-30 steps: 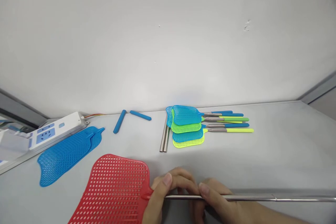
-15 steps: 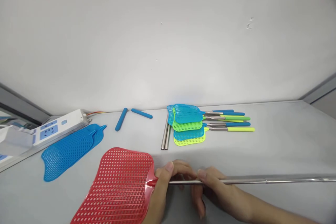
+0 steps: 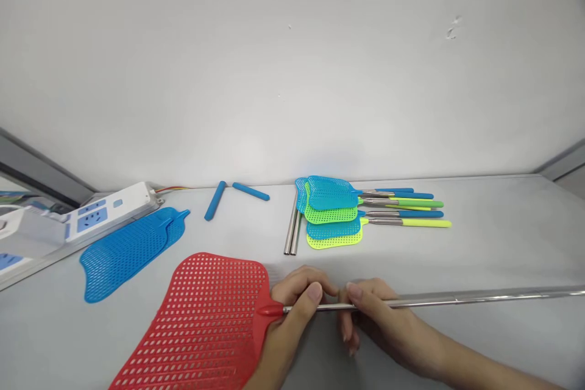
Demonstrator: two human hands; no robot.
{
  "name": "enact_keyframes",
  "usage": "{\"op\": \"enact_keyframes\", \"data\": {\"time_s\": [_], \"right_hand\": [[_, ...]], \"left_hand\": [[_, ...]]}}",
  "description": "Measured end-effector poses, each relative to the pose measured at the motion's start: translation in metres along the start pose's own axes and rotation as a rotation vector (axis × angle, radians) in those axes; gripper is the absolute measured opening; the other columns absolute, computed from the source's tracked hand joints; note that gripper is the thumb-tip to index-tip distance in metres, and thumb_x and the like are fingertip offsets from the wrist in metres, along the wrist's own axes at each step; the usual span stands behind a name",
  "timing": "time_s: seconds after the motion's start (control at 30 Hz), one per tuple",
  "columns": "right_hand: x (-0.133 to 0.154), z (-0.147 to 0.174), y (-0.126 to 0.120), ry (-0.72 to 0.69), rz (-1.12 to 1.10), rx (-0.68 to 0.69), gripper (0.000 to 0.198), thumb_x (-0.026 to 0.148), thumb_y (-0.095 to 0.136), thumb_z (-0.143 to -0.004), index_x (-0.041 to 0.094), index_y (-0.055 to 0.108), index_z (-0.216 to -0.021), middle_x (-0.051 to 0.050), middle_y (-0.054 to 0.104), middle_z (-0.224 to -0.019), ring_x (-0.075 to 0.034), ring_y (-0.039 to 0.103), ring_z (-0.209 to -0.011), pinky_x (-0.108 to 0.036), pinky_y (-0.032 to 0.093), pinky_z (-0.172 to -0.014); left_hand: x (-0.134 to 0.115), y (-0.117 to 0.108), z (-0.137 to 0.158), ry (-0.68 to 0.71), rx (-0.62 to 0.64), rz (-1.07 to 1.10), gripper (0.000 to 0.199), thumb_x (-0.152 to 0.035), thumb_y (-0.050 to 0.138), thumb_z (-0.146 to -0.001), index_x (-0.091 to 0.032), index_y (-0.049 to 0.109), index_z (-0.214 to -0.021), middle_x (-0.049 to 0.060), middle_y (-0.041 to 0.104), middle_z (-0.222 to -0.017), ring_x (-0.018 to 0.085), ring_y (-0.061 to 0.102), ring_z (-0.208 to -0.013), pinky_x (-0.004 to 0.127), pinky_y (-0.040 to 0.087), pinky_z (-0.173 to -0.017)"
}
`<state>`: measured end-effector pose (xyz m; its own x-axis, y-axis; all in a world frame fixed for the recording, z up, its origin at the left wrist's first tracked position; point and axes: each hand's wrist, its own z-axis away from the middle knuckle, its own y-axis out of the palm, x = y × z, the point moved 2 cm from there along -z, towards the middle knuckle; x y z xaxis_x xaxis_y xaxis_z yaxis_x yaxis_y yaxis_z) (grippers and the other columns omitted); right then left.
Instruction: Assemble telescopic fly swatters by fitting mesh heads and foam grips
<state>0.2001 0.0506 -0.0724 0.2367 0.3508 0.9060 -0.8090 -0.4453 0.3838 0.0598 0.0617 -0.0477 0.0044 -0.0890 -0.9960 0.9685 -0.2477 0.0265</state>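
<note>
A red fly swatter lies across the front, its mesh head at the left and a long, thin metal rod running off the right edge. My left hand is closed around the rod just past the red neck, thumb on top. Close beside it, my right hand pinches the same rod between thumb and fingers. The rod's far end is out of view.
Several blue, green and yellow swatters are piled at the back. Two metal tubes lie beside them. Two blue handle grips rest near the wall. Blue swatter heads lean by a white power strip at left.
My left hand has shifted slightly right along the rod, baring the red neck. The rod has tilted a little, its right side higher. The camera view has moved slightly.
</note>
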Motion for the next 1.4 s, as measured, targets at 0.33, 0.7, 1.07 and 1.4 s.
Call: {"op": "enact_keyframes", "data": {"time_s": [0.33, 0.7, 1.07, 1.4], "right_hand": [[0.003, -0.003, -0.002, 0.003, -0.091, -0.139, 0.035, 0.036, 0.043, -0.081, 0.009, 0.057, -0.063, -0.001, 0.050, -0.050, -0.009, 0.047, -0.047, -0.023, 0.033, -0.049], [0.008, -0.004, -0.004, -0.100, -0.206, -0.332, 0.030, 0.031, 0.043, -0.083, 0.013, 0.049, -0.059, 0.003, 0.040, -0.048, -0.006, 0.039, -0.044, -0.021, 0.027, -0.048], [0.014, -0.007, -0.008, -0.038, -0.397, -0.274, 0.020, 0.025, 0.040, -0.083, 0.015, 0.049, -0.070, 0.003, 0.038, -0.053, -0.007, 0.038, -0.046, -0.022, 0.027, -0.050], [0.009, -0.009, -0.010, -0.012, -0.424, -0.257, 0.038, 0.029, 0.032, -0.084, 0.014, 0.047, -0.052, 0.001, 0.038, -0.045, -0.012, 0.045, -0.044, -0.026, 0.030, -0.050]], "left_hand": [[0.016, -0.005, -0.002, -0.023, -0.026, 0.184, 0.024, -0.033, 0.039, -0.082, -0.017, 0.055, -0.072, 0.001, 0.050, -0.060, 0.013, 0.047, -0.057, 0.025, 0.036, -0.057], [0.012, -0.009, -0.001, -0.003, -0.109, 0.405, 0.037, -0.046, 0.042, -0.077, -0.018, 0.051, -0.099, 0.002, 0.056, -0.065, 0.014, 0.049, -0.054, 0.027, 0.038, -0.055], [0.009, -0.014, -0.010, -0.116, -0.228, 0.585, 0.032, -0.032, 0.038, -0.082, -0.013, 0.061, -0.092, 0.010, 0.061, -0.096, 0.023, 0.056, -0.077, 0.029, 0.042, -0.051], [0.010, -0.014, -0.012, -0.075, -0.328, 0.458, 0.032, -0.034, 0.039, -0.083, -0.016, 0.064, -0.088, 0.006, 0.064, -0.093, 0.021, 0.056, -0.083, 0.032, 0.045, -0.070]]}}
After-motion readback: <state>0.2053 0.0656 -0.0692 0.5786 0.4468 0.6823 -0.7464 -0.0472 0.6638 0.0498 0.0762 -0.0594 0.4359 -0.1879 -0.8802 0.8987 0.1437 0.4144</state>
